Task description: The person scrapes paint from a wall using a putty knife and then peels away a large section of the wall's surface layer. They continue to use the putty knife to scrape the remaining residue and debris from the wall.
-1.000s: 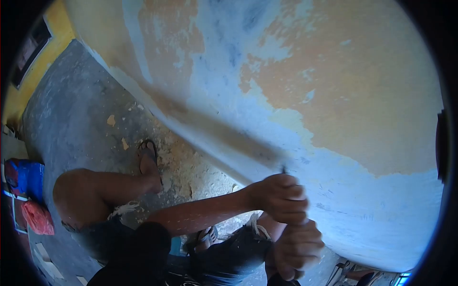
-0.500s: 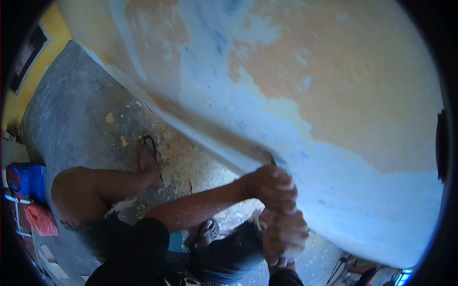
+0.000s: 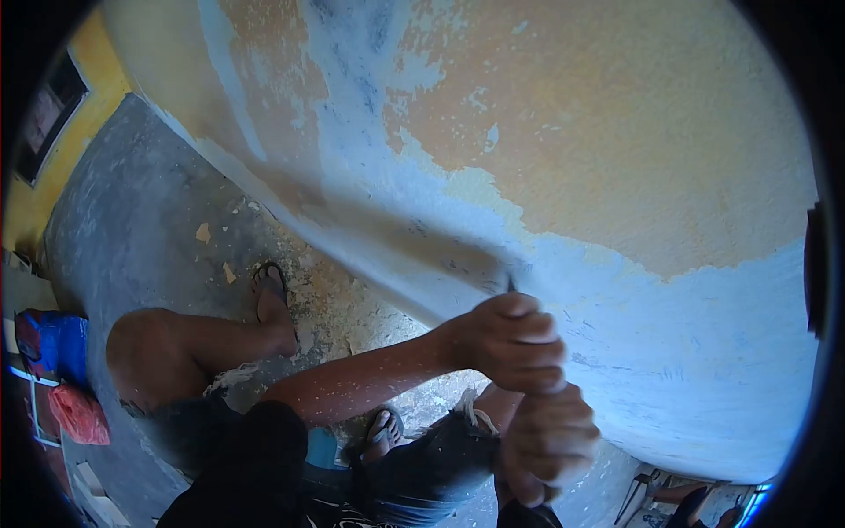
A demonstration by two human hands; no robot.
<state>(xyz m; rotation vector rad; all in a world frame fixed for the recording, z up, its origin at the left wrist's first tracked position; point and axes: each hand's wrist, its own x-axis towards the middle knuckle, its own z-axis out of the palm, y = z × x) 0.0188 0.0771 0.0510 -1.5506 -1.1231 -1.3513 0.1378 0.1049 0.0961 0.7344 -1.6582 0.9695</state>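
Observation:
My left hand (image 3: pixel 515 343) is closed in a fist round what looks like a scraper (image 3: pixel 511 283). Only its thin dark tip shows, close against the wall (image 3: pixel 634 326); the handle is hidden. Just below, my right hand (image 3: pixel 550 443) is also wrapped tight, stacked against the left on the same tool, and a little blurred. Around the tip the wall is pale bluish white with dark scuffs. Higher up, peach-yellow paint (image 3: pixel 598 150) remains with a ragged edge. Pale specks dot my left forearm (image 3: pixel 370 378).
Paint flakes (image 3: pixel 203 233) and pale debris lie on the grey floor (image 3: pixel 150 194) along the wall's foot. My sandalled feet (image 3: pixel 271 286) are on this floor. A blue bag (image 3: pixel 60 345) and a red plastic bag (image 3: pixel 79 414) sit at the left. Another person's limbs (image 3: pixel 691 502) show at bottom right.
Both fists have shifted slightly to the right along the wall, still closed one against the other. The view has moved a little, and the wall looks sharper.

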